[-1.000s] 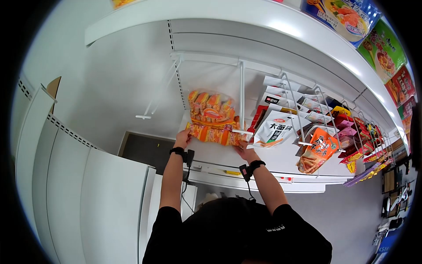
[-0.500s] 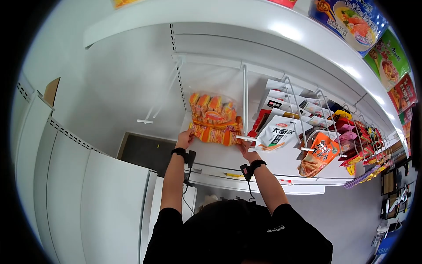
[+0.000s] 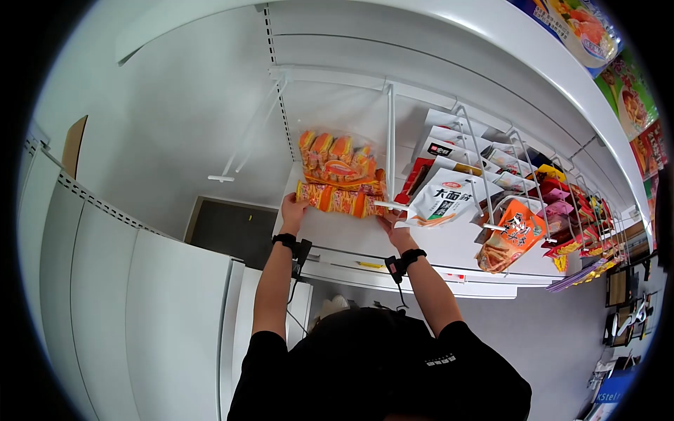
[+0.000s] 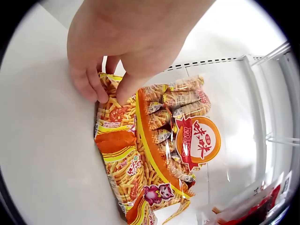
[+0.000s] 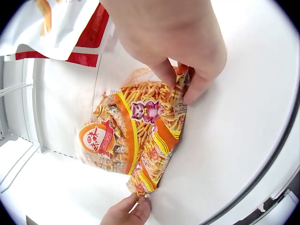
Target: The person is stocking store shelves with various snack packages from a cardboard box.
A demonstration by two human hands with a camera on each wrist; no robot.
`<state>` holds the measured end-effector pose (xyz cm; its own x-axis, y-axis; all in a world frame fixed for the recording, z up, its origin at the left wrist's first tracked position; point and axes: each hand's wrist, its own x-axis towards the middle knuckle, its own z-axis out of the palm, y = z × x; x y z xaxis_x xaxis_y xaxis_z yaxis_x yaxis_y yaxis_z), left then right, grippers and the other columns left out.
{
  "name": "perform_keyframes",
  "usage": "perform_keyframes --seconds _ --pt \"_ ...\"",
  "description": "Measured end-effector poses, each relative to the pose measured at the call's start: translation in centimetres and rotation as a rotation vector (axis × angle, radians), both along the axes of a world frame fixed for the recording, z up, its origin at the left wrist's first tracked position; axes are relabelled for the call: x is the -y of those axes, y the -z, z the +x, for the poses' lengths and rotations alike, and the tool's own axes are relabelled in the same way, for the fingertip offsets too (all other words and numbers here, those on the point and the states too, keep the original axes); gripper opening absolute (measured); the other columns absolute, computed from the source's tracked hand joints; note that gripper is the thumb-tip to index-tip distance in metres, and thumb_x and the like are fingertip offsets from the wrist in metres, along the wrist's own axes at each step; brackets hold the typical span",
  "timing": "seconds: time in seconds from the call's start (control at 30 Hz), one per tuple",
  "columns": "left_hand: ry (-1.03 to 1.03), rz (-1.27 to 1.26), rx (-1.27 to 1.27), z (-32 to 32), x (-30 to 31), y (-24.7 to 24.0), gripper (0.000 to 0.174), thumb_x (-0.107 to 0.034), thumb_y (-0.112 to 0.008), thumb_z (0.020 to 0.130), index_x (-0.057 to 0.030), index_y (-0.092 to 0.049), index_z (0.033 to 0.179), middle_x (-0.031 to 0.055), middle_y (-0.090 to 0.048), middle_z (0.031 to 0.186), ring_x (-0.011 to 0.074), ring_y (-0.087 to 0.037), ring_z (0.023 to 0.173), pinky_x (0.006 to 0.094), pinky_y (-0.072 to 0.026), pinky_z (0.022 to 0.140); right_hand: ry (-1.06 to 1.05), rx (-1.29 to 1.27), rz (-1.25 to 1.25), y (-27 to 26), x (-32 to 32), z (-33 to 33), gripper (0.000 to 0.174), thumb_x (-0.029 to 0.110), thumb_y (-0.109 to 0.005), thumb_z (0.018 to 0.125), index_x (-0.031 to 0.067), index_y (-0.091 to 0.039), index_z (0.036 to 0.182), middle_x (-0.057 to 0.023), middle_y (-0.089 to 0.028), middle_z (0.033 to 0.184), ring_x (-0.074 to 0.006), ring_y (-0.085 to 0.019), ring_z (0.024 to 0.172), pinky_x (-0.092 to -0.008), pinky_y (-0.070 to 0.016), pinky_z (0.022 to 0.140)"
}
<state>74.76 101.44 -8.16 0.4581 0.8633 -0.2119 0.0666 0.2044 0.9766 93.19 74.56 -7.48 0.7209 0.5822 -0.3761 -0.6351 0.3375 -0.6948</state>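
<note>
A clear snack bag (image 3: 342, 156) full of small packets lies on the white shelf, its round red-and-orange label facing up. Along its near edge runs a row of orange-and-yellow snack packets (image 4: 119, 161), end to end. My left hand (image 3: 293, 212) pinches the left end of this row between thumb and fingers. At the opposite end, my right hand (image 5: 180, 51) pinches the row's corner, its fingertips partly behind the wrapper. The right wrist view also shows the left hand's fingertips (image 5: 140, 206) at the far end. In the head view, a hook's white tip overlaps the row's right end.
White snack pouches (image 3: 444, 200) and an orange pouch (image 3: 514, 235) hang on wire hooks to the right. A bare hook (image 3: 221, 178) sticks out at the left. Above, the upper shelf's edge (image 3: 449, 21) curves across, with noodle packs (image 3: 586, 31) at its right.
The head view has shifted, so the shelf and goods sit higher in it. Both hands stay at the row's ends, and the row now shows more distinctly in front of the clear bag.
</note>
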Motion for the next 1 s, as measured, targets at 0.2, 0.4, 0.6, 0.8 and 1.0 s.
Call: perform_keyframes --seconds 0.2,0.4,0.6,0.8,1.0 --pt "-0.069 -0.141 0.016 -0.3 0.8 -1.7 0.057 -0.013 -0.071 0.074 0.005 -0.045 0.122 0.0102 -0.06 0.096 0.0151 -0.059 0.076 0.027 -0.048 0.06 0.011 0.068 -0.015 -2.0 0.3 -0.6 0.036 -0.008 -0.055 0.081 0.0068 -0.05 0.114 -0.0091 -0.055 0.115 -0.0287 -0.057 0.106 -0.0426 -0.0526 0.091" --pt "-0.148 -0.181 -0.024 -1.7 2.8 -2.8 0.056 -0.017 -0.07 0.075 0.0012 -0.046 0.122 0.0096 -0.057 0.101 0.0175 -0.058 0.084 0.0298 -0.0485 0.066 0.077 -0.051 -0.166 -1.1 1.0 -0.3 0.024 -0.004 -0.053 0.084 0.0074 -0.051 0.105 -0.0092 -0.056 0.104 -0.027 -0.06 0.092 -0.0386 -0.0557 0.082" --pt "-0.199 -0.233 -0.019 -2.8 4.4 -1.7 0.053 -0.017 -0.07 0.076 -0.0005 -0.048 0.121 0.0074 -0.057 0.1 0.016 -0.058 0.08 0.0287 -0.0478 0.064 0.121 -0.185 -0.21 -2.1 1.5 -1.4 0.004 0.008 -0.051 0.088 0.008 -0.05 0.091 -0.0078 -0.056 0.09 -0.0234 -0.058 0.079 -0.0361 -0.0551 0.071" --pt "-0.171 -0.306 0.024 -3.3 8.2 -3.0 0.042 -0.018 -0.068 0.078 -0.0026 -0.053 0.114 0.0047 -0.059 0.095 0.0147 -0.058 0.077 0.0273 -0.0477 0.062 0.005 -0.241 -0.156 -1.8 2.9 -2.0 0.009 0.013 -0.052 0.088 0.0082 -0.052 0.095 -0.0058 -0.057 0.083 -0.0186 -0.057 0.075 -0.0319 -0.0516 0.069" --pt "-0.055 -0.336 0.019 -4.8 13.3 -4.4 0.028 -0.019 -0.065 0.082 -0.0057 -0.059 0.106 0.0021 -0.061 0.093 0.0142 -0.059 0.084 0.0263 -0.0487 0.07 -0.086 -0.226 -0.139 -2.3 4.6 -2.7 0.01 0.012 -0.053 0.087 0.0048 -0.054 0.093 -0.0069 -0.059 0.085 -0.0179 -0.057 0.077 -0.0311 -0.0501 0.07"
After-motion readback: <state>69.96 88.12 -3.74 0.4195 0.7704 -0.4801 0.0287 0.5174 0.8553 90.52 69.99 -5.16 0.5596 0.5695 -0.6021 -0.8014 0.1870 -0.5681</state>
